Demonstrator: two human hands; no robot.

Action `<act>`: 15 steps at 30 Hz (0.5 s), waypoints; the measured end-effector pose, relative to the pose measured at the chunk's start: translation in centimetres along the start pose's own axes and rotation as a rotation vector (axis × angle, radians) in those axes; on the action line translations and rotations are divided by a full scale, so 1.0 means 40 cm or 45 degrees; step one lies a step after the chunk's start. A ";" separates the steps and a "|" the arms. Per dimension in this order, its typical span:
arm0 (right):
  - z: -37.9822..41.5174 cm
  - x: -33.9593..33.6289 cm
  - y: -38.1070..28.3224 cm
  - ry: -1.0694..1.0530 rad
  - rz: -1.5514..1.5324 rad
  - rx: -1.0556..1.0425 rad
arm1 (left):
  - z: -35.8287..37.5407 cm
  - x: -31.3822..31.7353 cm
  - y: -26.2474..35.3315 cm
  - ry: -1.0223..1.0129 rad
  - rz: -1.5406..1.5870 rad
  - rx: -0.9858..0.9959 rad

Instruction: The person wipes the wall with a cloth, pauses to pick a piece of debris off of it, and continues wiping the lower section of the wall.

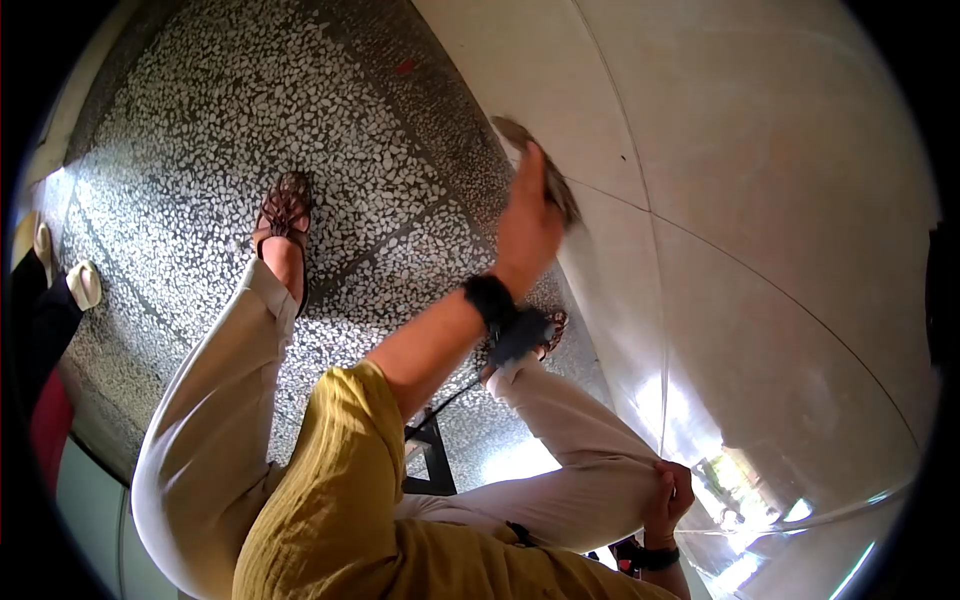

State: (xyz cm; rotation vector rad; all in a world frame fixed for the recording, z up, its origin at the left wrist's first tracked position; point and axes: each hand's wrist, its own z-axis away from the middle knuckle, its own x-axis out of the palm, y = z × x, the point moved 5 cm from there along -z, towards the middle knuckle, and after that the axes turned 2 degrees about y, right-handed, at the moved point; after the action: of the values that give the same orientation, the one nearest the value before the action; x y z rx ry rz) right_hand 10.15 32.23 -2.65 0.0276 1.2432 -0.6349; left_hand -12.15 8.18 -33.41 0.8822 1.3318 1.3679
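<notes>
We see the person's left hand [527,225] raised against the glossy pale tiled wall [760,200], its grip clamped on a flat grey-brown cleaning pad [545,170] that is pressed to the wall just beside a tile joint. A black wrist strap [492,300] circles that forearm, and the mustard-yellow crinkled sleeve [330,470] is pushed up to the elbow. The right hand [668,498] rests low on the knee of the cream trousers [560,470], fingers curled together on the fabric; we cannot tell whether it holds anything. Below, a brown woven sandal [285,215] stands on the speckled grey terrazzo floor [200,150].
</notes>
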 end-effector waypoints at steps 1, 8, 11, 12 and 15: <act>-0.001 -0.001 0.001 -0.007 0.011 0.013 | 0.027 -0.009 0.062 0.028 -0.017 0.114; 0.006 0.000 0.018 -0.036 0.071 -0.021 | -0.006 0.009 0.063 -0.048 -0.031 -0.028; 0.005 -0.003 0.012 -0.038 0.033 -0.011 | -0.109 0.005 -0.146 -0.151 -0.053 -0.270; 0.007 -0.003 0.020 -0.033 0.014 0.013 | -0.143 -0.009 -0.187 -0.174 -0.064 -0.346; 0.012 -0.005 0.029 -0.025 0.019 0.019 | -0.199 -0.045 -0.197 -0.172 -0.246 -0.374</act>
State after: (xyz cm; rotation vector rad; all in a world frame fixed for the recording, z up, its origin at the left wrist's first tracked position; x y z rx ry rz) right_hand 11.07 33.12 -2.67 0.0427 1.2182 -0.6303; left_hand -18.06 3.62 -41.96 0.6189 1.0509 1.2879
